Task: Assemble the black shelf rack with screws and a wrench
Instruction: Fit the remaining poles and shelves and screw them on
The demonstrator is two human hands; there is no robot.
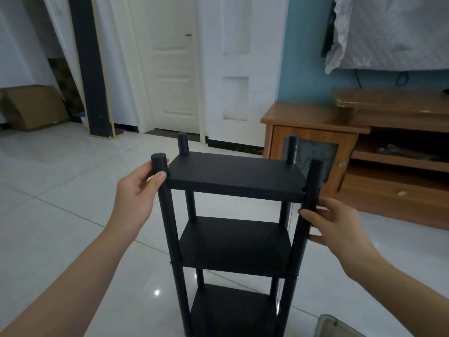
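The black shelf rack (235, 175) stands upright on the tiled floor in front of me, with three boards between four round posts. My left hand (136, 193) grips the near left post (167, 215) at the height of the top board, thumb on the board's corner. Around the near right post (307, 215), just below the top board, my right hand (335, 224) curls its fingers. A small silver screw head (170, 263) shows on the left post at the middle board. No wrench is in view.
A wooden TV cabinet (315, 132) stands close behind the rack on the right. A white door (173, 69) and a dark pillar (88, 69) are at the back, a cardboard box (34, 105) at far left. A grey object (332, 324) lies on the floor at bottom right.
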